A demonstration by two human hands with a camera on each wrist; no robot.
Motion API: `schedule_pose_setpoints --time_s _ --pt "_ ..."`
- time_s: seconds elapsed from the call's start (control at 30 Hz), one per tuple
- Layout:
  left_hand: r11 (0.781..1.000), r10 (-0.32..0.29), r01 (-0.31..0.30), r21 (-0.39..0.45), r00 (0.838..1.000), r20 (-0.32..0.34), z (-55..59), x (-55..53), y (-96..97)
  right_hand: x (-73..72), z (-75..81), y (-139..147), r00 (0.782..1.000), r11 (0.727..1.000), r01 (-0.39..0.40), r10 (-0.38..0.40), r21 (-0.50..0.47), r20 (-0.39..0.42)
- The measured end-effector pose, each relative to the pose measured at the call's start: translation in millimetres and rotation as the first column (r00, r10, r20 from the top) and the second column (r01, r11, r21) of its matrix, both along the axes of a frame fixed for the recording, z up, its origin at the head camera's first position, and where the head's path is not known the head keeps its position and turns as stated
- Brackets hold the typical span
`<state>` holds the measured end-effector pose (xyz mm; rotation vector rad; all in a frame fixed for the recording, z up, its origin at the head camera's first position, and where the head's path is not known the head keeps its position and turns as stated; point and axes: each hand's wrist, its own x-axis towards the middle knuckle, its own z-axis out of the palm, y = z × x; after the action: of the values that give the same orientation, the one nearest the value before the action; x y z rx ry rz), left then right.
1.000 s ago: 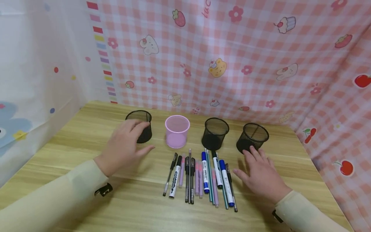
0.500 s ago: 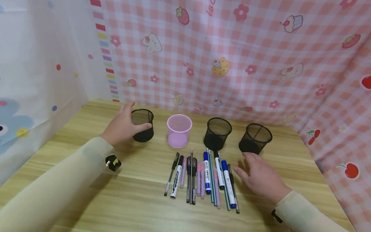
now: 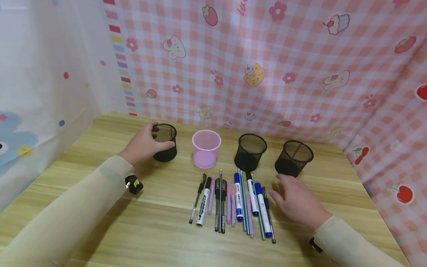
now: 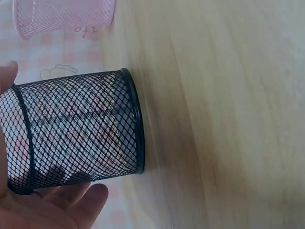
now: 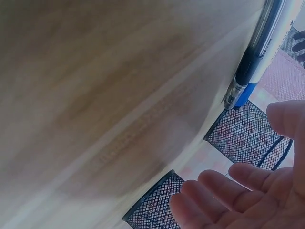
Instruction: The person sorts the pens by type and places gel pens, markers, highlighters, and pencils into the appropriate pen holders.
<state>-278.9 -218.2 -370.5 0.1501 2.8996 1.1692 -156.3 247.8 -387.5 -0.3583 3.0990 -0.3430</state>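
Note:
My left hand (image 3: 141, 144) grips the leftmost black mesh pen holder (image 3: 169, 154), thumb across its near side and fingers round its far left. In the left wrist view this mesh pen holder (image 4: 81, 129) fills the space between thumb and fingers, its base ring near the wooden table. My right hand (image 3: 298, 200) is empty, relaxed fingers just in front of the rightmost black mesh pen holder (image 3: 288, 167). Left of that hand, a row of pens, markers and pencils lies on the table, including a blue-capped marker (image 3: 263, 213) and a black-capped gel pen (image 3: 268, 215).
A pink mesh pen holder (image 3: 205, 157) and another black mesh pen holder (image 3: 248, 159) stand between the outer two. The wooden table (image 3: 160, 237) ends at a pink checked cloth (image 3: 227, 55) behind, with white cloth on the left.
My left hand has moved back and left around the leftmost pen holder and taken hold of it. My right hand has drawn slightly away from the rightmost pen holder.

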Motion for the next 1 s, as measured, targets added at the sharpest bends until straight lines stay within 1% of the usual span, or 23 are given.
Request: schedule_pose_setpoints --time_s 0.13,0.23,0.33,0.47,0.6,0.73,1.0 --pt "1.0 0.011 -0.012 -0.029 1.0 -0.022 -3.6 -3.4 0.3 -1.2 -1.7 -1 1.0 1.0 0.004 -0.004 0.002 0.011" --pt "0.999 0.021 -0.022 -0.025 0.999 -0.033 -6.2 -3.1 0.4 -1.9 -3.8 -3 0.999 1.0 0.003 -0.003 -0.001 0.038" --pt "1.0 0.025 -0.025 -0.008 0.999 -0.035 -7.1 -1.3 1.7 -2.7 -5.8 -3 0.996 1.0 0.006 -0.005 -0.011 0.089" --pt "1.0 0.03 -0.029 0.011 0.999 -0.039 -7.6 -0.1 3.9 -5.0 -5.6 -5 0.985 0.999 0.011 -0.003 -0.047 0.17" --pt "0.999 0.035 -0.034 0.02 0.998 -0.053 -9.3 0.1 3.4 -8.5 -3.5 -8 0.975 0.997 0.005 0.012 -0.078 0.221" --pt "0.999 0.039 -0.037 0.032 0.998 -0.058 -9.6 0.8 3.6 -11.0 -2.9 -11 0.968 0.997 0.012 0.008 -0.076 0.25" --pt "0.998 0.044 -0.041 0.044 0.997 -0.057 -9.8 1.0 5.6 -15.1 -1.2 -14 0.962 0.999 -0.006 0.02 -0.051 0.271"
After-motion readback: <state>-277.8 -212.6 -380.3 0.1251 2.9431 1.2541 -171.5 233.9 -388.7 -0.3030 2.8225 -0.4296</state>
